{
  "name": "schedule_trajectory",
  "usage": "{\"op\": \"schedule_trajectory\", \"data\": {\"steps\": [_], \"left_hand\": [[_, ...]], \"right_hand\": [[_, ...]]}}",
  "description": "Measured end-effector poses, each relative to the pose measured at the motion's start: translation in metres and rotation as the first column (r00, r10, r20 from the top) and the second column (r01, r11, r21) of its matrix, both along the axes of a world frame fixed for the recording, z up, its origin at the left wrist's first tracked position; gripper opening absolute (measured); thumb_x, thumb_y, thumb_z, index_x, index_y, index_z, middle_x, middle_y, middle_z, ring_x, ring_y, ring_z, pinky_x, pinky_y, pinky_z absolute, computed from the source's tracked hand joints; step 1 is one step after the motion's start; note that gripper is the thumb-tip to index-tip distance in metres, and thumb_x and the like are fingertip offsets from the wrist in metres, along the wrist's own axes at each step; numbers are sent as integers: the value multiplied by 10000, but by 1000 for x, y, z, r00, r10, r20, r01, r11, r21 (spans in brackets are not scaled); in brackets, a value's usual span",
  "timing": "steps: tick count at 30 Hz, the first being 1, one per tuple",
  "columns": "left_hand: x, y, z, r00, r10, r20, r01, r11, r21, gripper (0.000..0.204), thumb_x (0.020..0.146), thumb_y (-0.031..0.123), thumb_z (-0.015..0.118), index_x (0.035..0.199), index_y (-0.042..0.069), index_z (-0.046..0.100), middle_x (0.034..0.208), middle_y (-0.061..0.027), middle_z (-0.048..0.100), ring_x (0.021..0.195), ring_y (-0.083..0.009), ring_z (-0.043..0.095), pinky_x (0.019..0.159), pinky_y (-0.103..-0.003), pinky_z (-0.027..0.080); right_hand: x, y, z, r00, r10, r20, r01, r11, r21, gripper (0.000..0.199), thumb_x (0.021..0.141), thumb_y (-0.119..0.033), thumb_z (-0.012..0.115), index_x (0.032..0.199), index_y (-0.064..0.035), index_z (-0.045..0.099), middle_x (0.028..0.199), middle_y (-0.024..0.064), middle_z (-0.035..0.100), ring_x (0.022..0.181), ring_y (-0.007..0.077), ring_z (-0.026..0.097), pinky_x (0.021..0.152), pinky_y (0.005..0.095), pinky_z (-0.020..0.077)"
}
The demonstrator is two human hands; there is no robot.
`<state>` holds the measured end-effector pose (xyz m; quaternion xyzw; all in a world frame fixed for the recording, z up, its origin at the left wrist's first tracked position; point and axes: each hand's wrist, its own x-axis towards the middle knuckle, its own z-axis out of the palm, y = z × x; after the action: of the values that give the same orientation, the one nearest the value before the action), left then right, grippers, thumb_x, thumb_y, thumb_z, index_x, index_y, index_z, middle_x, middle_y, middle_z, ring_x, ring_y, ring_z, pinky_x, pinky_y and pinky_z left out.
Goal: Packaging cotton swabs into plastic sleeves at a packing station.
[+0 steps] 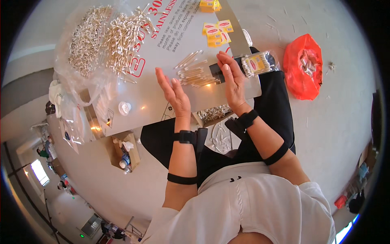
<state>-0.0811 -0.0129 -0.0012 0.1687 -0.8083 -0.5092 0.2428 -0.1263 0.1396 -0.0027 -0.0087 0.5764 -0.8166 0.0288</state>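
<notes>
A loose bundle of cotton swabs [196, 75] lies on the metal-topped table between my hands. At its left end my left hand [177, 97] stands open on edge, fingers stretched out and palm turned inward. My right hand [233, 79] faces it from the right, also open, fingers extended, with nothing gripped. A dark flat piece [217, 73] lies between the swabs and my right palm; its kind is unclear. Just beyond my right hand, at the table's edge, sits a clear pack of swabs with a yellow card [256, 64].
A big clear plastic bag [65, 77] spills a heap of swabs [126, 38] at the left. Yellow cards [217, 33] lie at the far side. A small white round item [124, 108] is near the front edge. On the floor are a red bag [290, 67] and a cardboard box [115, 152].
</notes>
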Motion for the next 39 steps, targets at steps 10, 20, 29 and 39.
{"op": "schedule_trajectory", "data": {"steps": [10, 20, 29, 39], "left_hand": [[-23, 30, 0, 989, -48, -138, 87, 951, 296, 628, 1044, 385, 388, 1475, -57, 270, 1555, -213, 251, 1447, -295, 251, 1187, -420, 208], [-58, 4, -5, 978, 11, -206, 75, 911, 407, 610, 1045, 391, 397, 1459, -47, 302, 1495, -195, 346, 1403, -296, 337, 1162, -433, 262], [-60, -7, -1, 973, -105, -206, 196, 848, 493, 580, 1038, 391, 419, 1440, -21, 350, 1458, -193, 414, 1314, -313, 459, 1095, -433, 364], [-12, 41, 17, 877, -110, 468, 414, 667, -620, 865, 889, 529, 585, 1482, -19, 273, 1571, -234, 213, 1474, -379, 152, 1150, -611, 107]], "right_hand": [[-11, -21, -5, 995, -24, -94, 33, 995, 90, 340, 1030, -174, 458, 1302, 23, 512, 1393, 152, 494, 1295, 250, 460, 1090, 336, 342], [-68, -24, 0, 923, 200, -328, -60, 918, 392, 366, 1011, -217, 501, 1271, 37, 540, 1358, 195, 531, 1295, 324, 476, 1085, 370, 358], [-43, -17, -2, 993, 98, -67, -90, 990, 111, 366, 1028, -250, 499, 1232, 45, 572, 1171, 127, 626, 1087, 207, 585, 977, 330, 453], [-10, 19, 7, 991, -131, -26, 133, 985, 107, 293, 1036, -218, 495, 1183, 10, 606, 1121, 66, 619, 1024, 129, 577, 936, 280, 473]]}}
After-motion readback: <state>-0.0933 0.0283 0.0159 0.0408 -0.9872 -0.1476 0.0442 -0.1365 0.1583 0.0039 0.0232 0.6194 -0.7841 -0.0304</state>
